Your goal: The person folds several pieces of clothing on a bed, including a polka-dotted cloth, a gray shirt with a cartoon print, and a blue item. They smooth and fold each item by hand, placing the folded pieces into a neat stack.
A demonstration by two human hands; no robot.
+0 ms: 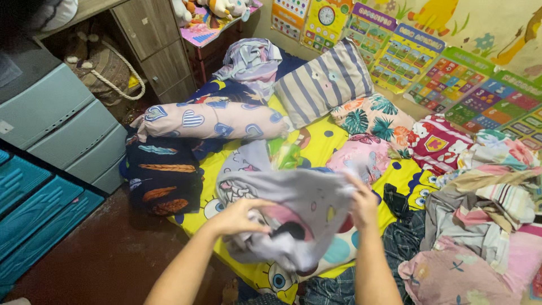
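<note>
A pale grey cloth with cartoon prints (293, 197) hangs bunched between both my hands, above a yellow cartoon bedsheet (316, 141). My left hand (240, 216) grips its near left edge, thumb on top. Over at the cloth's right side, my right hand (361, 204) pinches a fold, fingers raised. The cloth's lower part sags toward the sheet and hides what lies under it.
A long pink bolster with hearts (212, 121), a striped pillow (322, 82) and leaf-print pillows (372, 121) lie on the bed. A heap of mixed clothes (480, 226) fills the right. Dark folded fabric (164, 178) sits left. Grey plastic drawers (62, 124) and teal crates (34, 220) line the left wall.
</note>
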